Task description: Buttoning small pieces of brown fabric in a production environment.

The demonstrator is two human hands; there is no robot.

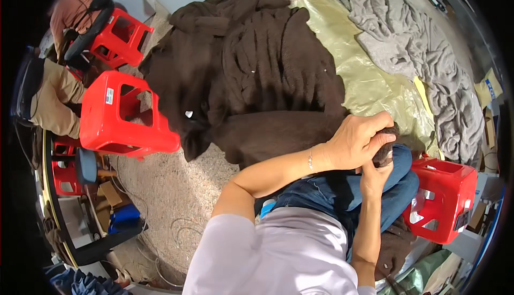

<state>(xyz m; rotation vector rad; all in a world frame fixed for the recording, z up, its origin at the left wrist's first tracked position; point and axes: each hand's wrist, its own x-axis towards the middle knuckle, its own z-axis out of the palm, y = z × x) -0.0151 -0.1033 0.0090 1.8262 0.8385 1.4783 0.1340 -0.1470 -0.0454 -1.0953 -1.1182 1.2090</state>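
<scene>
Both my hands are held together over my right knee, wrapped round a bunched piece of dark brown fabric (384, 153). From above, my left hand (356, 140) closes on it, thumb and fingers curled. My right hand (376, 176) grips the same bunch from below, its fingers partly hidden behind the left hand and the fabric. A large heap of dark brown fleecy fabric (267, 75) spreads over the floor in front of me. One roll of it lies across near my left forearm.
Red plastic stools stand at the left (99, 113) and at the right (444, 201). A yellowish plastic sheet (369, 75) lies beyond the heap, with crumpled grey fabric (433, 75) along it. Two seated people (56, 99) are at the far left. Loose cables cross the floor (166, 204).
</scene>
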